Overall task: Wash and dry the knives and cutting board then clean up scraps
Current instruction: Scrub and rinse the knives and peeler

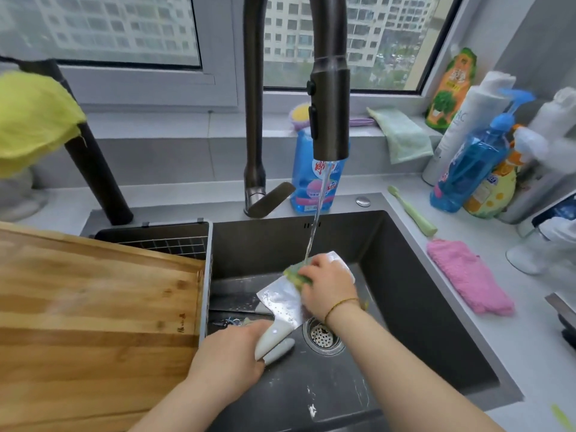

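Head view: the cleaver (280, 299) lies tilted over the sink (420, 291) floor, blade pointing away, under the water stream (318, 213) from the faucet (330, 104). The left hand (230, 360) is clamped round its white handle; the right hand (327, 285) grips a green sponge (294, 272) pressed against the far part of the blade.

- Edges: the cutting board (93, 307) overhangs the sink's left side, its right edge just beside the left hand.
- Room: bare sink floor shows right of the drain strainer (322, 336) – white flecks on the near part.
- Counter, right: pink cloth (467, 275) near the rim, green toothbrush (411, 210) behind it.
- Writing: the blue bottle (307, 182) label is too blurred to read; the white tube (458, 129) shows "AC".
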A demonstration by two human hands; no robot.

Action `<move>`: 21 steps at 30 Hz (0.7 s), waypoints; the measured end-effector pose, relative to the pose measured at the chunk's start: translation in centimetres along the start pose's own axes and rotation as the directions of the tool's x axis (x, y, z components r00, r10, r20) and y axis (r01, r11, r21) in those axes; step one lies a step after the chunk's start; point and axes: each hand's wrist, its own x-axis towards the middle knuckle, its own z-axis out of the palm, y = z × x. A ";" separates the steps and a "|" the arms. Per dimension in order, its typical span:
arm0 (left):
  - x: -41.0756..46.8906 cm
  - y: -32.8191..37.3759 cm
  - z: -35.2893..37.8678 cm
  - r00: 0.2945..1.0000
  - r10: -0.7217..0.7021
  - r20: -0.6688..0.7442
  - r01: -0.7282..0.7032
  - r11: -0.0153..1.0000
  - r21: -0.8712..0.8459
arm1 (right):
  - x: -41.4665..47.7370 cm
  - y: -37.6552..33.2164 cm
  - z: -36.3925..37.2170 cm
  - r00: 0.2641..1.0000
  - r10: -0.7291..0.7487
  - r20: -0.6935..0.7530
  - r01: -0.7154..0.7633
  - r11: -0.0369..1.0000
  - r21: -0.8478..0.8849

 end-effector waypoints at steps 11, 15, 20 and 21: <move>0.7 0.5 -0.5 0.999 -0.004 -0.040 0.004 1.000 -0.009 | -2.1 0.2 0.9 0.972 -0.157 -0.177 0.166 0.985 0.037; 0.8 0.2 -0.7 1.000 -0.020 -0.023 0.020 1.000 -0.007 | -2.0 0.8 -0.1 0.972 -0.135 -0.192 0.137 0.991 -0.002; 0.8 0.3 -0.8 1.000 -0.027 -0.004 0.027 1.000 0.000 | -1.3 1.5 0.4 0.963 0.022 -0.268 -0.001 0.997 0.077; 0.9 0.2 -0.8 0.999 -0.031 -0.010 0.031 0.999 0.008 | -1.8 0.5 0.9 0.968 -0.056 -0.247 0.088 0.989 0.123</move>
